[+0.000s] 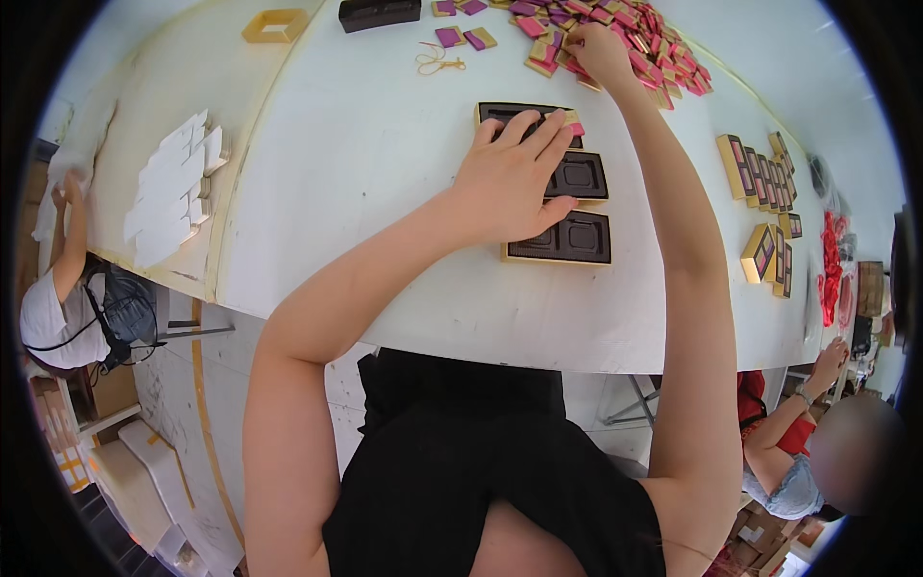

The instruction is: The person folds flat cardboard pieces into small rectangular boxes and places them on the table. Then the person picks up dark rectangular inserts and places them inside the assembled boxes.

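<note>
Three gold-edged boxes with dark brown moulded inserts stand in a column before me: a far box (492,112), a middle box (583,176) and a near box (567,240). My left hand (514,183) lies over them, palm down with fingers spread. Its fingertips reach the far box, where a small pink-and-gold block (574,127) sits at the right end beside the index finger. Farther off, my right hand (603,56) is at the left side of a heap of such pink-and-gold blocks (663,58). Its fingers are bent together at one block, partly hidden.
Purple-and-gold blocks (465,38), a thin yellow cord (440,63) and a dark tray (380,13) lie at the back. Filled boxes (760,178) stand at right. White folded cartons (173,188) and a gold frame (275,26) are at left. Other people work on both sides.
</note>
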`<action>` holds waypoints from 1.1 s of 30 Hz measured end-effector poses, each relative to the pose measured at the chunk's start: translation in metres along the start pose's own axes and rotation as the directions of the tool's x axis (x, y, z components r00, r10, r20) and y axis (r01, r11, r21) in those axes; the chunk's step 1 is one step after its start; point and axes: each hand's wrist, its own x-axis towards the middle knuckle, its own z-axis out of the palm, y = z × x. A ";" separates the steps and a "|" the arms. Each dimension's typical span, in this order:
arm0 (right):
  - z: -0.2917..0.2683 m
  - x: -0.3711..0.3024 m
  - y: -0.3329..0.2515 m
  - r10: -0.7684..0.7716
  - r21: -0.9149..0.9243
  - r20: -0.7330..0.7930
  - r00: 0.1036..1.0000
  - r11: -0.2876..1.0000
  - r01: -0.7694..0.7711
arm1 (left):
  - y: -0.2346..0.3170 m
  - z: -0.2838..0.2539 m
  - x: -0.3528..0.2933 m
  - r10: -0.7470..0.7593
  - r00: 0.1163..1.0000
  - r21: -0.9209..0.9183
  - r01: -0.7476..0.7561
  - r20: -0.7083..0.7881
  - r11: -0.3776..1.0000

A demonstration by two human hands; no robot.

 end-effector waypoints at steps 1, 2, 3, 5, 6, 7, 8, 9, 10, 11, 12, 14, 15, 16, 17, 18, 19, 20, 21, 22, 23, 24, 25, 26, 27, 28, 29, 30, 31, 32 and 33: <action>0.002 0.003 0.007 -0.049 -0.020 -0.048 0.998 0.999 0.048 | 0.000 -0.003 0.005 -0.005 1.000 -0.006 0.005 0.005 1.000; 0.002 0.005 0.015 -0.098 -0.043 -0.095 0.991 0.995 0.095 | 0.001 -0.004 0.008 -0.009 1.000 -0.012 0.009 0.010 1.000; -0.001 0.006 0.007 -0.039 0.036 -0.031 0.999 0.999 0.041 | -0.001 -0.005 0.006 -0.020 1.000 -0.011 0.020 -0.011 1.000; -0.012 0.006 -0.004 0.064 0.177 0.113 0.992 0.981 -0.083 | -0.003 -0.005 0.002 -0.040 0.998 -0.012 0.040 -0.053 0.999; -0.012 0.003 -0.003 0.005 0.128 0.058 0.998 0.992 -0.013 | -0.002 -0.007 0.001 -0.033 0.997 0.008 0.033 -0.069 0.999; -0.012 0.001 -0.003 -0.056 0.074 0.006 0.998 0.996 0.056 | -0.001 -0.009 0.001 -0.025 0.996 0.028 0.027 -0.085 0.999; -0.013 -0.001 -0.002 -0.121 0.016 -0.042 0.992 0.992 0.122 | -0.001 -0.010 0.002 -0.017 0.995 0.049 0.022 -0.101 0.999; -0.013 -0.003 -0.004 -0.153 -0.019 -0.009 0.988 0.988 0.153 | -0.002 -0.008 0.001 -0.012 0.995 0.071 0.019 -0.094 0.997; -0.013 -0.005 -0.005 -0.184 -0.053 0.026 0.983 0.981 0.185 | -0.004 -0.005 0.000 -0.007 0.996 0.094 0.016 -0.087 0.995; -0.012 -0.006 -0.006 -0.215 -0.085 0.061 0.975 0.972 0.219 | -0.005 -0.003 0.000 -0.004 0.997 0.117 0.013 -0.080 0.993; -0.010 -0.005 0.000 -0.258 -0.130 0.032 0.966 0.957 0.260 | -0.004 -0.003 0.000 -0.003 0.997 0.100 0.011 -0.080 0.995; -0.005 -0.001 0.015 -0.345 -0.223 -0.017 0.938 0.916 0.333 | -0.003 -0.003 0.000 -0.002 0.997 0.066 0.007 -0.080 0.998; -0.001 -0.002 0.018 -0.398 -0.239 -0.057 0.916 0.896 0.375 | -0.002 -0.005 0.000 -0.019 0.997 0.047 0.022 -0.073 0.999; 0.003 -0.003 0.022 -0.449 -0.259 -0.095 0.889 0.873 0.414 | -0.001 -0.007 0.001 -0.035 0.997 0.028 0.037 -0.065 0.999; 0.006 -0.004 0.027 -0.497 -0.281 -0.131 0.858 0.848 0.449 | -0.001 -0.009 0.002 -0.050 0.997 0.007 0.050 -0.057 0.999; 0.008 -0.007 0.028 -0.494 -0.253 -0.158 0.855 0.857 0.449 | -0.001 -0.009 0.002 -0.039 0.998 0.040 0.041 -0.051 0.998; 0.010 -0.010 0.031 -0.489 -0.226 -0.185 0.852 0.865 0.448 | -0.001 -0.009 0.002 -0.026 0.999 0.072 0.029 -0.044 0.997; 0.010 -0.014 0.034 -0.482 -0.200 -0.211 0.850 0.873 0.445 | -0.001 -0.009 0.003 -0.011 0.999 0.102 0.015 -0.038 0.995; 0.008 -0.019 0.032 -0.401 -0.149 -0.227 0.887 0.915 0.375 | -0.001 -0.009 0.004 -0.003 1.000 0.121 0.006 -0.023 0.993; 0.003 -0.024 0.023 -0.321 -0.095 -0.239 0.916 0.947 0.307 | -0.002 -0.010 0.004 0.000 1.000 0.143 0.001 -0.010 0.990; -0.002 -0.029 0.016 -0.238 -0.041 -0.247 0.940 0.971 0.235 | -0.003 -0.010 0.004 0.005 1.000 0.164 -0.005 0.004 0.987; -0.009 -0.035 0.008 -0.259 0.003 -0.276 0.926 0.963 0.270 | -0.004 -0.008 0.003 0.009 1.000 0.169 -0.005 -0.024 0.986; -0.018 -0.039 -0.002 -0.280 0.044 -0.306 0.910 0.950 0.308 | -0.005 -0.003 0.001 0.012 0.998 0.173 -0.002 -0.054 0.985; -0.026 -0.045 -0.011 -0.300 0.084 -0.336 0.893 0.935 0.345 | -0.006 -0.001 0.000 0.014 0.996 0.177 0.001 -0.083 0.984; -0.037 -0.054 -0.024 -0.273 0.112 -0.302 0.913 0.941 0.319 | -0.006 -0.002 0.000 0.007 0.997 0.177 0.007 -0.078 0.984; -0.048 -0.067 -0.039 -0.246 0.142 -0.264 0.932 0.946 0.290 | -0.005 -0.004 0.000 -0.004 0.997 0.176 0.016 -0.071 0.984; -0.059 -0.080 -0.048 -0.213 0.162 -0.224 0.951 0.954 0.252 | -0.002 -0.006 0.001 -0.005 0.998 0.166 0.015 -0.064 0.986; -0.065 -0.088 -0.054 -0.197 0.214 -0.191 0.962 0.948 0.237 | 0.000 -0.007 0.002 -0.009 0.999 0.173 0.018 -0.054 0.985; -0.069 -0.094 -0.058 -0.183 0.265 -0.156 0.971 0.939 0.220 | 0.001 -0.008 0.003 -0.014 0.999 0.180 0.022 -0.044 0.983; -0.071 -0.099 -0.061 -0.172 0.316 -0.121 0.978 0.927 0.202 | 0.002 -0.008 0.003 -0.021 0.999 0.188 0.027 -0.034 0.982; -0.072 -0.104 -0.061 -0.165 0.380 -0.097 0.982 0.906 0.189 | 0.002 -0.008 0.004 -0.023 0.999 0.188 0.027 -0.027 0.982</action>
